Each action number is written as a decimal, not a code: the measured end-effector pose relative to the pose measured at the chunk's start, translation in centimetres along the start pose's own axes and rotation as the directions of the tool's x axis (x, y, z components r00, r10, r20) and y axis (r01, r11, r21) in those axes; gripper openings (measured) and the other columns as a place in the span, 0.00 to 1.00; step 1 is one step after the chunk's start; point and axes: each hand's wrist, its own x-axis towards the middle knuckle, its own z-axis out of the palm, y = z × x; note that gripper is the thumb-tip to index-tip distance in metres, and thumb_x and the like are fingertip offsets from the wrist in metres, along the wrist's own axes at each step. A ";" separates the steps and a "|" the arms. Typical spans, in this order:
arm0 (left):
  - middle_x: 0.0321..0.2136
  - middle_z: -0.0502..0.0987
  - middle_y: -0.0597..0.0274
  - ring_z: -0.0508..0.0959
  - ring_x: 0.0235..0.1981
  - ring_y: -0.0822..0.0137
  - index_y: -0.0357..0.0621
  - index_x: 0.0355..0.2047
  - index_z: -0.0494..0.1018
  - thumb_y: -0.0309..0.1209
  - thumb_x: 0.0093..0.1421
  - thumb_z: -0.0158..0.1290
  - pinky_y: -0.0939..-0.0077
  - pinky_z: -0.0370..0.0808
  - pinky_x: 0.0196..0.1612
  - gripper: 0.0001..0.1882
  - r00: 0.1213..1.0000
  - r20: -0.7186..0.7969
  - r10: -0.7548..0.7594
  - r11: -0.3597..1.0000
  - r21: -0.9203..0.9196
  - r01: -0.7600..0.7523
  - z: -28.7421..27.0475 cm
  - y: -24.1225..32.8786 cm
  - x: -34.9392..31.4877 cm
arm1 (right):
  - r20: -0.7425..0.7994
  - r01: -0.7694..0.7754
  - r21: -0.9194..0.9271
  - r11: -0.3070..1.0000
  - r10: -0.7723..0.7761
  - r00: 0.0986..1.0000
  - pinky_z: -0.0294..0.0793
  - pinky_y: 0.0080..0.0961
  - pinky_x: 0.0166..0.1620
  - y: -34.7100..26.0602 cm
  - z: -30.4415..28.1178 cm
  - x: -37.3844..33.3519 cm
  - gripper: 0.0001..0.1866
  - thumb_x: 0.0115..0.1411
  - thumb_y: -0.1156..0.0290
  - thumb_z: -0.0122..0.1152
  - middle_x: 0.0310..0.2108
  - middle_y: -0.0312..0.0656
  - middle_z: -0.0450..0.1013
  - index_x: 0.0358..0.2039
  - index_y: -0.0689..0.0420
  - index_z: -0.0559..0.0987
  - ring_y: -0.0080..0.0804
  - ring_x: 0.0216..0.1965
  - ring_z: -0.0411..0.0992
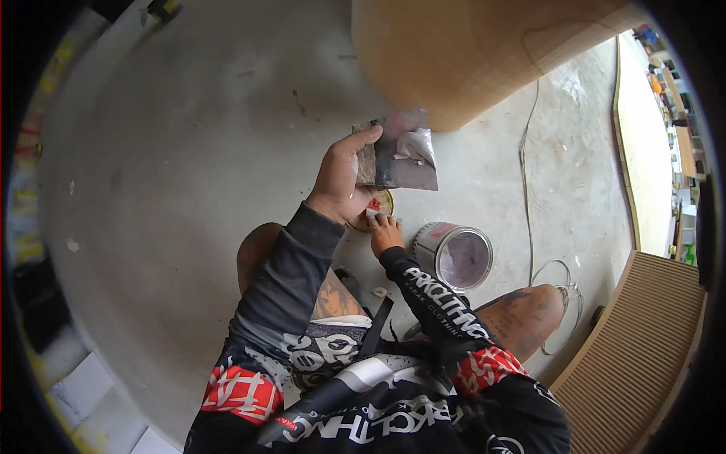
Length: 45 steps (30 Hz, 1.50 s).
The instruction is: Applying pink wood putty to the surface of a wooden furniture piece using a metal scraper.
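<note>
the left hand (342, 174) has its grip closed on a flat dark sheet (397, 172) with pale putty (414, 144), above the floor (181, 166). the right hand's (388, 236) fingers bend in at a small red thing (374, 204); whether gripped, i cannot tell. nearer the floor's right edge stands an open can (429, 248).

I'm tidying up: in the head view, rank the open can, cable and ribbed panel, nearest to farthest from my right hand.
1. Open can: just right of your right hand.
2. Cable: farther right, on the floor.
3. Ribbed panel: lower right.
</note>
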 end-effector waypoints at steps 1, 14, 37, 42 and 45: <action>0.41 0.79 0.64 0.79 0.44 0.62 0.47 0.44 0.76 0.36 0.61 0.54 0.60 0.74 0.51 0.13 1.000 0.001 0.000 1.000 0.008 0.000 0.1 0.1 0.1 | 0.023 -0.031 0.078 0.996 0.029 0.999 0.63 0.44 0.58 0.2 -0.6 -0.1 0.23 0.60 0.69 0.51 0.52 0.47 0.70 0.57 0.51 0.72 0.45 0.55 0.67; 0.40 0.80 0.59 0.80 0.42 0.61 0.43 0.45 0.76 0.35 0.63 0.52 0.61 0.77 0.48 0.14 0.987 0.114 -0.112 0.993 0.045 0.108 2.1 1.4 -2.1 | -0.755 0.458 0.346 0.819 -0.046 0.654 0.68 0.39 0.59 -3.1 -31.2 -7.2 0.33 0.49 0.94 0.42 0.56 0.58 0.69 0.58 0.64 0.71 0.53 0.57 0.69; 0.51 0.75 0.58 0.73 0.51 0.70 0.34 0.57 0.67 0.31 0.71 0.41 0.74 0.65 0.59 0.18 0.758 0.577 0.304 0.701 0.403 -0.588 10.3 -5.1 -5.2 | -0.048 0.282 0.889 -0.360 0.540 0.840 0.73 0.32 0.51 -2.2 -34.5 -15.9 0.15 0.64 0.75 0.56 0.44 0.42 0.74 0.51 0.63 0.70 0.31 0.45 0.74; 0.36 0.74 0.66 0.70 0.39 0.76 0.34 0.53 0.70 0.39 0.74 0.37 0.79 0.69 0.47 0.21 0.830 0.552 -0.083 0.624 0.678 -0.389 9.6 -4.2 -5.0 | -0.126 0.300 0.911 -0.283 0.502 0.856 0.73 0.31 0.51 -1.0 -35.4 -15.9 0.15 0.65 0.75 0.55 0.44 0.43 0.74 0.51 0.64 0.69 0.31 0.45 0.74; 0.25 0.66 0.73 0.66 0.30 0.78 0.36 0.44 0.73 0.41 0.74 0.36 0.82 0.68 0.38 0.22 0.827 0.468 -0.311 0.619 0.760 -0.198 8.4 -4.8 -5.0 | -0.180 0.339 0.914 -0.225 0.525 0.832 0.74 0.30 0.50 -0.9 -36.0 -15.8 0.15 0.65 0.76 0.55 0.45 0.43 0.74 0.51 0.65 0.69 0.30 0.45 0.74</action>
